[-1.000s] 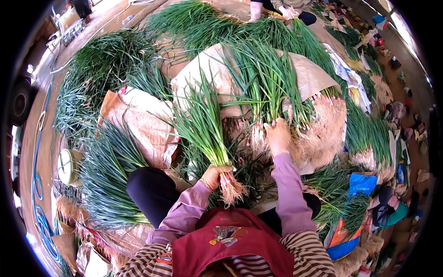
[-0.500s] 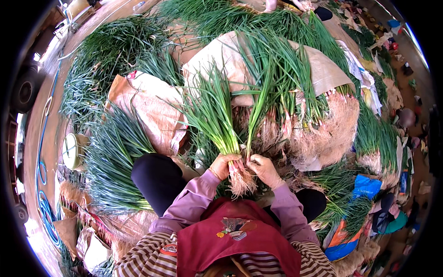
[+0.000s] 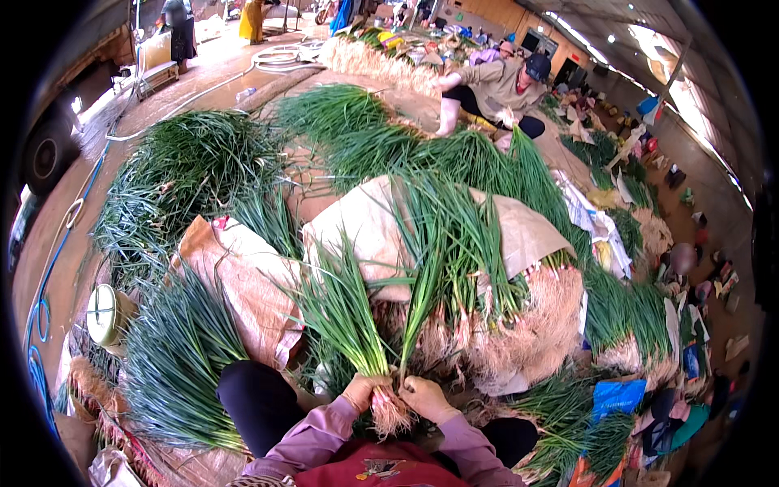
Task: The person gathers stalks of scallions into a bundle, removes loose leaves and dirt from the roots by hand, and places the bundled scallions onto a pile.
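My left hand (image 3: pixel 363 393) is closed round a bunch of green onions (image 3: pixel 347 312), just above its pale, stringy roots (image 3: pixel 391 412). The long leaves fan up and to the left. Close beside it on the right, my right hand (image 3: pixel 427 398) pinches the lower end of a thin green onion stalk (image 3: pixel 415 321), whose leaves rise toward the heap beyond. That heap of green onions (image 3: pixel 462 252) lies on a beige sack (image 3: pixel 361 211), with tangled roots (image 3: pixel 531 325) facing me.
A large stack of green onions (image 3: pixel 174 357) lies by my left knee, near a lidded pale green bucket (image 3: pixel 104 315). Another person (image 3: pixel 495 89) crouches beyond more onions. A blue hose (image 3: pixel 61 243) runs along the left. A blue bag (image 3: pixel 617 398) lies to the right.
The view has tipped upward, bringing the crouching person and far yard into sight, and my hands sit lower in the picture. Both hands keep their hold.
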Motion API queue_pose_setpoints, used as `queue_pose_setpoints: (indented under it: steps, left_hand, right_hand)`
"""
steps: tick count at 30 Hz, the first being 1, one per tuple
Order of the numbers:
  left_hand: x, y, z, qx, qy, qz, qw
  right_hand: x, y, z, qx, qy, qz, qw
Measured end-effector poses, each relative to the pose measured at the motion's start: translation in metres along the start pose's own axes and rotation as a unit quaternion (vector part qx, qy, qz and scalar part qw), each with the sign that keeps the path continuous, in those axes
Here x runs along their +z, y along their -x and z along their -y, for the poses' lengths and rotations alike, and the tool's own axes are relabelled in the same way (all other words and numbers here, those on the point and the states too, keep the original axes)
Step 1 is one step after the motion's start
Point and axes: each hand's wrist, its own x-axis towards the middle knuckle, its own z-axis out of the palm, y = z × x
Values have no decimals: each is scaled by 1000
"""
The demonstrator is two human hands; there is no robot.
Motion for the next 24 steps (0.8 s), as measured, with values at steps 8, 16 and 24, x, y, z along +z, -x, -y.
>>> queue_pose_setpoints:
  steps: [8,16,24]
  left_hand:
    - [-22,-18,17,-25,-32,38,998]
    - [-18,-8,16,25,-15,37,999]
    - [-10,-2,2,-23,11,69,997]
  right_hand:
    - [-3,-8,-7,17,-61,27,998]
    - [7,-55,7,61,-30,-80,994]
    - [30,-42,0,185,-347,-206,896]
